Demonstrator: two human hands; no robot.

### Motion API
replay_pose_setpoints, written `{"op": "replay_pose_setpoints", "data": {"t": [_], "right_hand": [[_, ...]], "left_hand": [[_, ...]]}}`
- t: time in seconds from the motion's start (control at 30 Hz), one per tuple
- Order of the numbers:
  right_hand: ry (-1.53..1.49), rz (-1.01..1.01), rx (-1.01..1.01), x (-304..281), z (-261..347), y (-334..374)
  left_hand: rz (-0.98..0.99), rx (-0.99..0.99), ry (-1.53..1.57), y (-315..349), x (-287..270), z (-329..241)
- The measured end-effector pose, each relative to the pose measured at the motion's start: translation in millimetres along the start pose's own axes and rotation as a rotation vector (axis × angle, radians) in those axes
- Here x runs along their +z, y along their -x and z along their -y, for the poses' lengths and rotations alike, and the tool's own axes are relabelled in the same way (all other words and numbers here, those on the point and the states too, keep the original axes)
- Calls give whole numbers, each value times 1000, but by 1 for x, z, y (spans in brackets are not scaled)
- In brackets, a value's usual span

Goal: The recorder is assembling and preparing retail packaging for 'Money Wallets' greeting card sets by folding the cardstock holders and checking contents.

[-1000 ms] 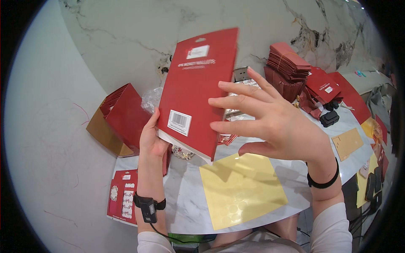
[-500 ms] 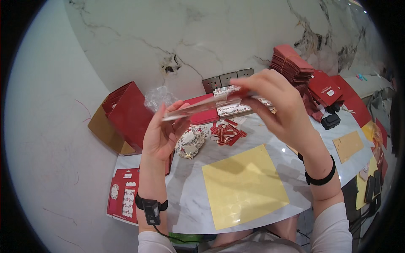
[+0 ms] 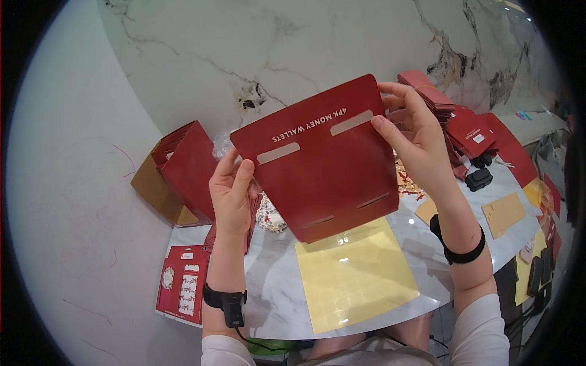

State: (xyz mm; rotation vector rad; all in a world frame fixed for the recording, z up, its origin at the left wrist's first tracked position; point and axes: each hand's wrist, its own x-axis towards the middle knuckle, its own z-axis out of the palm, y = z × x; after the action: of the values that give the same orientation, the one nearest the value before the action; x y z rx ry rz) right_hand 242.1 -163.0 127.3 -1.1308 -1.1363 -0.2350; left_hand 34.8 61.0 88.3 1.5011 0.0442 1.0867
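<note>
Both my hands hold up a red backing card (image 3: pixel 323 177) over the table. It has rounded corners, two pale slots near its far edge, two thin slits near its near edge and upside-down white print. My left hand (image 3: pixel 233 189) pinches the left edge, thumb on the front. At the upper right edge my right hand (image 3: pixel 415 131) grips with its thumb on top and fingers behind. Below the card lies a yellow sheet (image 3: pixel 360 280) with round clear stickers. White patterned paper pieces (image 3: pixel 268 216) show partly beside the card's left edge.
A red box (image 3: pixel 192 168) with folders and brown cardboard stands at the left. Near it lies a red packaged set (image 3: pixel 183 283). Bundled red envelopes (image 3: pixel 427 94), a small black device (image 3: pixel 478 177) and a tan card (image 3: pixel 504 211) are on the right. Marble wall (image 3: pixel 323 43) rises behind.
The card has turned from nearly edge-on to face me. My right hand has shifted to its upper right edge. The card now hides the small red strips on the table.
</note>
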Motion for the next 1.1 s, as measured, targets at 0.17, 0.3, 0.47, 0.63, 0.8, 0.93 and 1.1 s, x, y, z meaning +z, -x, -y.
{"op": "replay_pose_setpoints", "data": {"t": [0.17, 0.3, 0.47, 0.63, 0.8, 0.93, 1.1], "right_hand": [[-152, 145, 293, -13, 8, -1], [-98, 339, 468, -21, 13, 0], [458, 715, 463, -25, 11, 5], [914, 1183, 380, -25, 4, 13], [984, 1153, 355, -21, -5, 18], [926, 1258, 416, -9, -12, 24], [746, 1437, 562, 9, -20, 32]], "left_hand": [[-151, 222, 185, 7, 34, -25], [-147, 135, 137, 21, 15, -20], [-159, -49, 38, 60, 1, 18], [-122, -286, 139, 79, -2, 39], [156, -719, -38, 86, -11, 44], [236, -788, -94, 94, -8, 52], [166, -813, -47, 94, -5, 49]]}}
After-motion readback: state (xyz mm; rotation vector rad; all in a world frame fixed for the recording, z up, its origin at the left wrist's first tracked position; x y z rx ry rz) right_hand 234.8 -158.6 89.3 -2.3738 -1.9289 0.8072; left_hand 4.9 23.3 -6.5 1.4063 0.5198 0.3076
